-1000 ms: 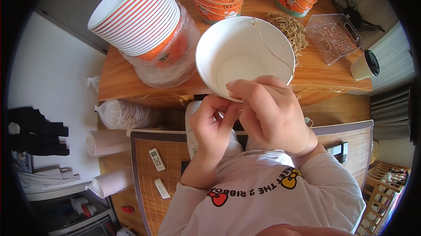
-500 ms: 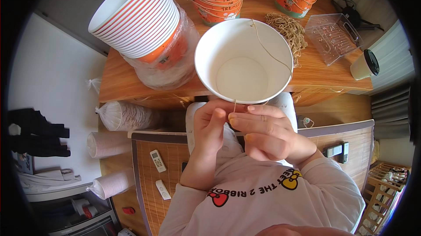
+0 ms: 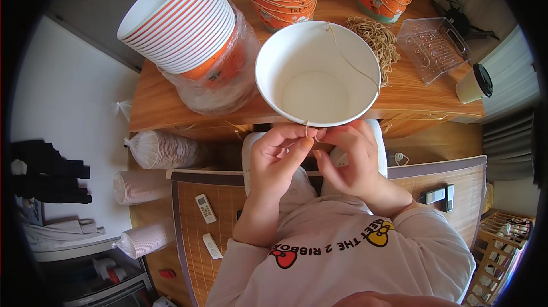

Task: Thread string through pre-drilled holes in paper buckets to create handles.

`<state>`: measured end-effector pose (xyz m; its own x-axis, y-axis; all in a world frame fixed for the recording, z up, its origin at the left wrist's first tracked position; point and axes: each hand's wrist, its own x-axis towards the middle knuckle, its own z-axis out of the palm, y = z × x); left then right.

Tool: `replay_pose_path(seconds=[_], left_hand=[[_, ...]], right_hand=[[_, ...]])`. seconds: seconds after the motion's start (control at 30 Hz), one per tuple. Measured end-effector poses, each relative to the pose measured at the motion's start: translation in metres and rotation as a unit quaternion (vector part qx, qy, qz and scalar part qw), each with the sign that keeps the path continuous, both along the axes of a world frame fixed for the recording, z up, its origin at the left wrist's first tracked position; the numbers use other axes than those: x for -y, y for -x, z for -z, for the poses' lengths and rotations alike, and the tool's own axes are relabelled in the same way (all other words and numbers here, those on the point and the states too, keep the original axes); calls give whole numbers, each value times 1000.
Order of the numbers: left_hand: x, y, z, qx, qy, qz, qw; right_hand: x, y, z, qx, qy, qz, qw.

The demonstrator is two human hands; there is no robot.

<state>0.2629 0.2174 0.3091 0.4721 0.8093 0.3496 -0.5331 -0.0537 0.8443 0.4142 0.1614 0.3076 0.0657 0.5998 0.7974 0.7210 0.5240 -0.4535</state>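
Note:
A white-lined paper bucket is tilted with its mouth toward me, at the table's near edge. A thin tan cord runs from its far rim across the inside to the right rim. At the near rim, a short loop of cord comes over the edge. My left hand pinches that cord between thumb and fingertips just below the rim. Beside it, my right hand has its thumb apart from its bent fingers, which reach under the rim; their tips are partly hidden by the bucket.
A tall nested stack of buckets in clear plastic stands at left. Two more bucket stacks with cord handles sit behind. To the right are a cord bundle, a clear plastic tray and a lidded cup.
My right hand has opened from its pinch on the cord and moved up under the rim. The left thumb has closed onto the cord. The bucket has risen slightly.

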Motion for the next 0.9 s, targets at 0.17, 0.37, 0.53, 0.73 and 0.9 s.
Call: replay_pose_path(seconds=[0.17,0.37,0.53,0.73,0.9], left_hand=[[-1,1,2,-23,-11,-2,1000],[-1,-2,5,-53,-9,-64,997],[-4,0,11,-89,-16,-104,990],[2,-3,6,-18,42,-56,997],[1,-1,6,-4,64,-34,997]], right_hand=[[5,2,-5,-24,38,2,999],[10,-3,-11,21,35,-7,999],[12,-2,-10,26,23,-10,999],[10,-1,-7,57,13,3,998],[12,-5,-13,55,11,6,998]])
